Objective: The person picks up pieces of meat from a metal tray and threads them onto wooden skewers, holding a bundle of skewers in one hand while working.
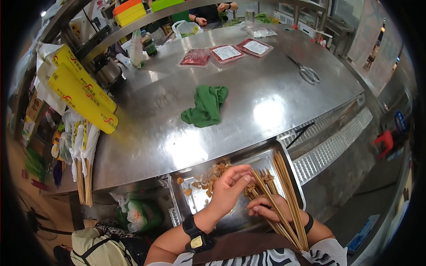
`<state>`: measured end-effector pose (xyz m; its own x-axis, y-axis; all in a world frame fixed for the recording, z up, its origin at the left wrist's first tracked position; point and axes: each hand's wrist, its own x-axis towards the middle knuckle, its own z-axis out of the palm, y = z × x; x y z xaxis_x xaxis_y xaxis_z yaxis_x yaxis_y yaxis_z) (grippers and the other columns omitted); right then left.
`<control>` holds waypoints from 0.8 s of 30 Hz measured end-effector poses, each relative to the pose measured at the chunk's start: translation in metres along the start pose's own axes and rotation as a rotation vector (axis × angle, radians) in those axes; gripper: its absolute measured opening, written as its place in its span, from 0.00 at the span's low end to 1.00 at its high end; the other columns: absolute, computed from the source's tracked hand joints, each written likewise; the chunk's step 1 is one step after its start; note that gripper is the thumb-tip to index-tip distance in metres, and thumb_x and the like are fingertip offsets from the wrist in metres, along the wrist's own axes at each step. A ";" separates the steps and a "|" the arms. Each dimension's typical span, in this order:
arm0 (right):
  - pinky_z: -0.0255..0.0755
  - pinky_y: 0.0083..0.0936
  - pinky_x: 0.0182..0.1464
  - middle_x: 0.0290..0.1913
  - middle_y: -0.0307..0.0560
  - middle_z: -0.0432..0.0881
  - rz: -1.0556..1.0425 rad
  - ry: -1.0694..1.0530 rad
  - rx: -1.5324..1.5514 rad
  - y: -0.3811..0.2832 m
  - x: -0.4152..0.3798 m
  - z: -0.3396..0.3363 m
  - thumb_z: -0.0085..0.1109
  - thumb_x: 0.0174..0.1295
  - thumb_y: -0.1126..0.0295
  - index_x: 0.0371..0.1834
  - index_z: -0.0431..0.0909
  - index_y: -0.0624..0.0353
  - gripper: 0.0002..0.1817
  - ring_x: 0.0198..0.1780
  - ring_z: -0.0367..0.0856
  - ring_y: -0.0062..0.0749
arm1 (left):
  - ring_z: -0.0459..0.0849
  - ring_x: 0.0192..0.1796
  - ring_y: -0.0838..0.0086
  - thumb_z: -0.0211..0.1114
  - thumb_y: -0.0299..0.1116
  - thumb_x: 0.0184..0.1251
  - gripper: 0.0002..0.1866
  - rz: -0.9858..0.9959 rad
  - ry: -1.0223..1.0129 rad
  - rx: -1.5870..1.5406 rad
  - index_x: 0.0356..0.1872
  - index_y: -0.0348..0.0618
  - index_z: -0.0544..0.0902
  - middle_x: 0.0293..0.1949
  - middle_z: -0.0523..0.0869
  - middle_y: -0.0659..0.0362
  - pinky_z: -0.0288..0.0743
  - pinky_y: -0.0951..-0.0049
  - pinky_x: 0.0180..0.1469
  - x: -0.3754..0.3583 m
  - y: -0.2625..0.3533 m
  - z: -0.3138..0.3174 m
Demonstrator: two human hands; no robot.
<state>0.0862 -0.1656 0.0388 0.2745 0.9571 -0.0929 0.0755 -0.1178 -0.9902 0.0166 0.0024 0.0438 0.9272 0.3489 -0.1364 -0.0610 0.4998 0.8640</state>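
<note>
A metal tray [175,201] lies below the table edge, with brown food pieces [211,177] heaped in its left part. My left hand [228,188] is raised over the tray, its fingers bent near the tips of wooden skewers; whether it pinches anything is hidden. Under several long wooden skewers [286,188], my right hand [270,207] curls round the bundle, thumb and fingers close together. Brown pieces sit on the upper ends of some skewers. The lower ends of the bundle reach toward my apron.
On the steel table [155,106] lie a green cloth [206,106], red meat packs [226,52] and scissors [306,73]. Yellow rolls [82,97] and wrapped skewers [84,168] are at the left. Across the table, another person's hands [201,21] show.
</note>
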 end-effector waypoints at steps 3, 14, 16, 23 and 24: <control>0.75 0.22 0.41 0.36 0.47 0.81 0.039 0.002 -0.006 -0.003 0.001 0.000 0.48 0.63 0.75 0.44 0.76 0.67 0.10 0.37 0.81 0.28 | 0.81 0.40 0.76 0.59 0.22 0.63 0.14 -0.053 -0.018 -0.021 0.49 0.36 0.71 0.39 0.82 0.56 0.76 0.77 0.43 0.000 0.004 0.003; 0.72 0.19 0.40 0.34 0.46 0.79 0.115 0.019 0.267 0.005 0.000 -0.001 0.44 0.68 0.71 0.49 0.71 0.67 0.13 0.37 0.78 0.25 | 0.82 0.36 0.76 0.61 0.21 0.61 0.17 -0.019 0.028 -0.055 0.49 0.38 0.68 0.35 0.81 0.55 0.78 0.78 0.40 -0.008 0.001 -0.008; 0.72 0.20 0.40 0.35 0.46 0.79 0.129 0.031 0.314 0.004 0.001 0.000 0.43 0.68 0.71 0.50 0.70 0.67 0.13 0.38 0.78 0.25 | 0.82 0.36 0.76 0.61 0.22 0.61 0.16 -0.021 0.047 -0.053 0.49 0.38 0.69 0.35 0.81 0.55 0.77 0.78 0.40 -0.011 -0.003 -0.010; 0.73 0.23 0.44 0.38 0.49 0.78 0.170 0.079 0.469 -0.003 0.000 -0.001 0.35 0.69 0.74 0.55 0.65 0.67 0.15 0.40 0.78 0.27 | 0.81 0.37 0.76 0.59 0.24 0.63 0.11 0.020 0.060 -0.118 0.46 0.38 0.71 0.36 0.82 0.56 0.77 0.77 0.39 -0.013 -0.016 -0.015; 0.73 0.23 0.44 0.38 0.49 0.78 0.175 0.070 0.473 -0.002 -0.001 -0.001 0.35 0.69 0.74 0.55 0.65 0.67 0.15 0.40 0.78 0.27 | 0.81 0.37 0.76 0.58 0.25 0.65 0.10 0.002 0.072 -0.179 0.46 0.39 0.71 0.36 0.82 0.57 0.77 0.77 0.40 -0.012 -0.018 -0.014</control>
<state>0.0867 -0.1666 0.0408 0.3087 0.9118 -0.2708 -0.4155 -0.1268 -0.9007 0.0015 0.0005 0.0233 0.8988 0.4021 -0.1748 -0.1331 0.6301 0.7650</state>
